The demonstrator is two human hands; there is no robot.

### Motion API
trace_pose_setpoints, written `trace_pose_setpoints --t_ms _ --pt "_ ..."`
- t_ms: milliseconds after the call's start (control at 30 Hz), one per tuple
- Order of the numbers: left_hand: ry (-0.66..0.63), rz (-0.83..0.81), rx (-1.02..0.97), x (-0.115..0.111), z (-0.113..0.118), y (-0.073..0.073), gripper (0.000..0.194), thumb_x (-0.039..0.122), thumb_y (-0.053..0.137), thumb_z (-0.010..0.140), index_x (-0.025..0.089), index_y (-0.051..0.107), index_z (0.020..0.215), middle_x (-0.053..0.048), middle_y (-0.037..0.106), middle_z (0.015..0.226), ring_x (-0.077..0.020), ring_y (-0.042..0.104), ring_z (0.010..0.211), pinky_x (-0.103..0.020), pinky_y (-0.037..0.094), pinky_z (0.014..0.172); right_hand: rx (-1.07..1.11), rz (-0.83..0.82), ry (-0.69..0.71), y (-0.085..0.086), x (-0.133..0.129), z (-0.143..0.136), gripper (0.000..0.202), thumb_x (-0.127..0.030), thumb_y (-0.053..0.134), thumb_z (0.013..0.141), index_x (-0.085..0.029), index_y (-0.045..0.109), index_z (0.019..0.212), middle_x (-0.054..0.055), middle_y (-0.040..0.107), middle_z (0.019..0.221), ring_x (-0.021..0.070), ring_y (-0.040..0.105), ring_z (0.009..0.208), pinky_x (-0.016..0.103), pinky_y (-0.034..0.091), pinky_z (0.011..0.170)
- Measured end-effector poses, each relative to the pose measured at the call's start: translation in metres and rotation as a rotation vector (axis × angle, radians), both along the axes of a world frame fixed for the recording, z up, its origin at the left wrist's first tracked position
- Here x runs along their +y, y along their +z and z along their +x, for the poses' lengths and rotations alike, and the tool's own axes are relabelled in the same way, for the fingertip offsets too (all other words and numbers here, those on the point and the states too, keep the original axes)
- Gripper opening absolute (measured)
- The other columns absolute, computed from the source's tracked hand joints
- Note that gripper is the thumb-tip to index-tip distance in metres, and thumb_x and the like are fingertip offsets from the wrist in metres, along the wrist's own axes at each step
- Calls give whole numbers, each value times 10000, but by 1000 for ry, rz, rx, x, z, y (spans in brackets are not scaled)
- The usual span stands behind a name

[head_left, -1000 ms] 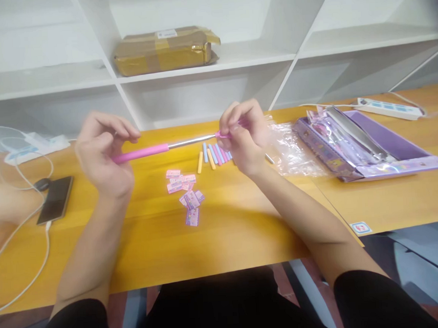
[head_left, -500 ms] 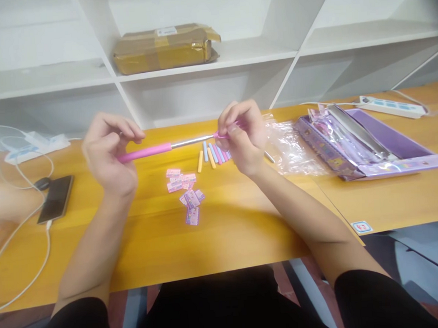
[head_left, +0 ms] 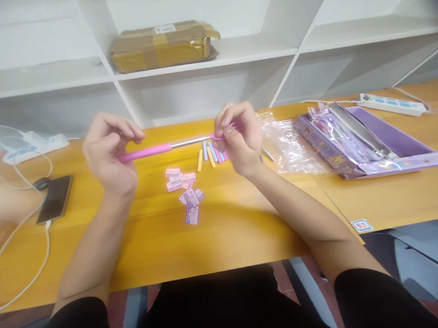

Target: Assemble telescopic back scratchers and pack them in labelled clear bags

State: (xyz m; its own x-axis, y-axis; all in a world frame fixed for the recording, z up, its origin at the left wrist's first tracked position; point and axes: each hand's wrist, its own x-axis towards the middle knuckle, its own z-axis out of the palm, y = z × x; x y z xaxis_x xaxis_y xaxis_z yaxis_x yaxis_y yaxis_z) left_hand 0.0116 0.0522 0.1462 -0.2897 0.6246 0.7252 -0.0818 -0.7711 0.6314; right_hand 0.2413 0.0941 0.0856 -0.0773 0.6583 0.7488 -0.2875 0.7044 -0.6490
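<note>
A thin rod with a pink handle and a silver metal shaft is held level above the table, between both hands. My left hand is closed on the pink handle end, its fingers curled. At the other end, my right hand pinches a pink tip, most of which the fingers hide. On the table beyond lie several yellow, blue and pink sticks, partly behind my right hand. Closer to me are small pink printed cards and purple printed cards in loose piles.
Clear plastic wrapping lies right of the sticks, beside an open purple box holding packaged items. A phone on a white cable lies at left. Power strips sit towards the back. A taped parcel rests on the shelf.
My right hand has shifted slightly left, toward my left hand, and a bit less of the silver shaft shows. My left hand stays in place, still on the handle.
</note>
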Motion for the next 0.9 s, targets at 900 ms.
trace_pose_setpoints --t_ms 900 --pt "26 -5 2 -2 6 -1 172 169 483 712 209 642 659 -54 582 628 -181 553 618 -352 349 604 -22 -31 26 -16 1 -8 305 -596 644 1074 -311 590 1170 -11 538 927 108 430 595 254 453 490"
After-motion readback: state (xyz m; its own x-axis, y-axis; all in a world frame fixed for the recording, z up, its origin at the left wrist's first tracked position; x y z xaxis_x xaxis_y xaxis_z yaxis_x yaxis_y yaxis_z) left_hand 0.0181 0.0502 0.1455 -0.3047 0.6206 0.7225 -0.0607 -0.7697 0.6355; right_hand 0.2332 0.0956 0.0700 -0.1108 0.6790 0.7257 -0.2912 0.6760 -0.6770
